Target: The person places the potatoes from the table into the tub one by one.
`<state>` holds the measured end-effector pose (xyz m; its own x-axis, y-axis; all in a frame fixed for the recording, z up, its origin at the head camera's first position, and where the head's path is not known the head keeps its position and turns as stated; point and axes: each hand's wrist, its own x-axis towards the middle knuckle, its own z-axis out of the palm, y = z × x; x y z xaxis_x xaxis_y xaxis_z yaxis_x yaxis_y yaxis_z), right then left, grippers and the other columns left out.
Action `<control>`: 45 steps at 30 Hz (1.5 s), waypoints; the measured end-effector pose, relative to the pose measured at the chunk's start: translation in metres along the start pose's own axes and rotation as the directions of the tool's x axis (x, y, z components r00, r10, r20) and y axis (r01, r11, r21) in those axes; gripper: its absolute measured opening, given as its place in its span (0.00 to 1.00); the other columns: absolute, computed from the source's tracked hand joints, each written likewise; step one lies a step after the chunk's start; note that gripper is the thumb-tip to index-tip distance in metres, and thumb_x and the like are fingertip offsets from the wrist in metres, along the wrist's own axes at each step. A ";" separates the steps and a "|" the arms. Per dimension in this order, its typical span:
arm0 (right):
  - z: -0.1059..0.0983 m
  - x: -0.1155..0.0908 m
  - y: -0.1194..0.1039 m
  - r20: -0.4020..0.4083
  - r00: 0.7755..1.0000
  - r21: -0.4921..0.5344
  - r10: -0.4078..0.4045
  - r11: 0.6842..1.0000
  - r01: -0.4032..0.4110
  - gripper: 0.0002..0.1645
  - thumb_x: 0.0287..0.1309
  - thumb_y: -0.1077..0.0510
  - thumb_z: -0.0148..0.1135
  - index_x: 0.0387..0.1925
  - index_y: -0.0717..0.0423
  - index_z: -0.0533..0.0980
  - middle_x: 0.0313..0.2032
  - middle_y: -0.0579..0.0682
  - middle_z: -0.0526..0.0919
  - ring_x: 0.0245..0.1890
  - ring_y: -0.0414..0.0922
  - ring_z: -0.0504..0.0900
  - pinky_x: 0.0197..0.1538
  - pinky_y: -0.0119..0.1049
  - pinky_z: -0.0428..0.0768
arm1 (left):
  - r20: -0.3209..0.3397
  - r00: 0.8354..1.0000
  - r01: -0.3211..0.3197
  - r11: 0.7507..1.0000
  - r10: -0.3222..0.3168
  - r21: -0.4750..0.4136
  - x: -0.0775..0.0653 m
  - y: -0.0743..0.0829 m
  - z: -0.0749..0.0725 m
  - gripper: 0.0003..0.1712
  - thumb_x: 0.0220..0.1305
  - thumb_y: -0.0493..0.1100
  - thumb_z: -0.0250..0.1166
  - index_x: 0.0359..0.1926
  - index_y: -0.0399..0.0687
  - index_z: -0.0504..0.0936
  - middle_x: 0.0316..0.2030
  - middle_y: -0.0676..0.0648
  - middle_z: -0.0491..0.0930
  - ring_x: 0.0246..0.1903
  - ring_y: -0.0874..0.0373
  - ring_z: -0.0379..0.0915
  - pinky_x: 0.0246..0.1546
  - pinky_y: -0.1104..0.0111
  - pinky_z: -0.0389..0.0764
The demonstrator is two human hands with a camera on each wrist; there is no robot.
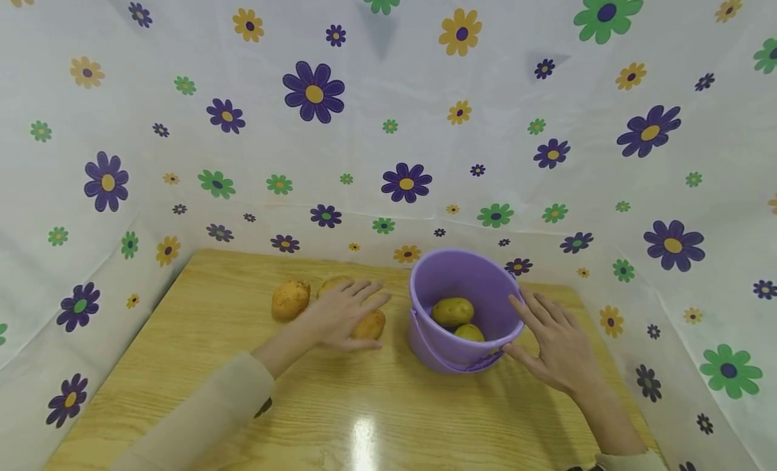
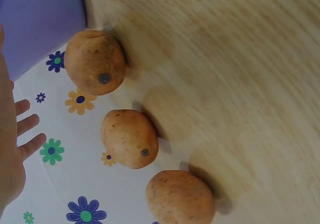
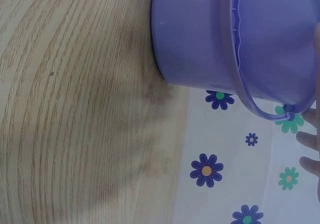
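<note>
My left hand (image 1: 346,316) hovers over three brown potatoes on the table, fingers stretched out and holding nothing. One potato (image 1: 291,299) lies left of it; the back potato (image 1: 330,285) and the right-hand potato (image 1: 370,324) are partly hidden by it. The left wrist view shows the three in a row: a top potato (image 2: 95,62), a middle potato (image 2: 130,138) and a bottom potato (image 2: 181,199). To the right stands a purple bucket (image 1: 452,275) with two potatoes (image 1: 452,312) visible inside. My right hand (image 1: 558,343), fingers extended, has its fingertips right at the bucket's right rim.
The wooden table (image 1: 315,403) is enclosed at the back and sides by a white flowered sheet (image 1: 364,147). The bucket's purple handle (image 3: 240,79) hangs down along its near side. Behind the bucket, the sheet comes close to its rim.
</note>
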<state>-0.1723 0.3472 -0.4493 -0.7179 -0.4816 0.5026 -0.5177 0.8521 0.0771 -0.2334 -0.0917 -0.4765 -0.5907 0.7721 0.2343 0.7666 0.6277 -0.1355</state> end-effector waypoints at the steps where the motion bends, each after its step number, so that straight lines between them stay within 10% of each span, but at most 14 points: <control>1: 0.000 0.000 0.000 -0.001 1.000 0.001 -0.001 1.000 0.001 0.52 0.67 0.18 0.46 0.77 0.48 0.69 0.74 0.60 0.74 0.69 0.65 0.75 0.66 0.66 0.75 | 0.002 1.000 0.000 1.000 0.000 -0.006 -0.001 0.000 0.002 0.54 0.67 0.78 0.57 0.81 0.51 0.61 0.78 0.39 0.66 0.75 0.41 0.69 0.74 0.45 0.73; 22: -0.001 0.001 -0.002 -0.003 1.000 0.006 -0.006 1.000 0.006 0.52 0.68 0.18 0.46 0.77 0.48 0.69 0.74 0.62 0.74 0.69 0.66 0.75 0.66 0.66 0.75 | 0.041 0.999 -0.030 0.999 0.029 0.030 -0.008 -0.001 0.051 0.51 0.70 0.79 0.51 0.78 0.49 0.66 0.74 0.39 0.72 0.72 0.40 0.72 0.74 0.45 0.73; 45: -0.001 0.000 -0.001 0.006 1.000 -0.004 -0.008 1.000 0.008 0.52 0.67 0.20 0.49 0.78 0.48 0.68 0.74 0.62 0.74 0.69 0.66 0.75 0.67 0.66 0.75 | 0.091 0.996 -0.001 0.998 -0.005 0.063 -0.006 0.001 0.066 0.50 0.71 0.78 0.50 0.79 0.50 0.64 0.74 0.40 0.72 0.70 0.44 0.73 0.73 0.48 0.73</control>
<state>-0.1711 0.3461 -0.4484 -0.7166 -0.4898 0.4966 -0.5217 0.8489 0.0845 -0.2458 -0.0889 -0.5414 -0.6151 0.7746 0.1469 0.7494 0.6323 -0.1964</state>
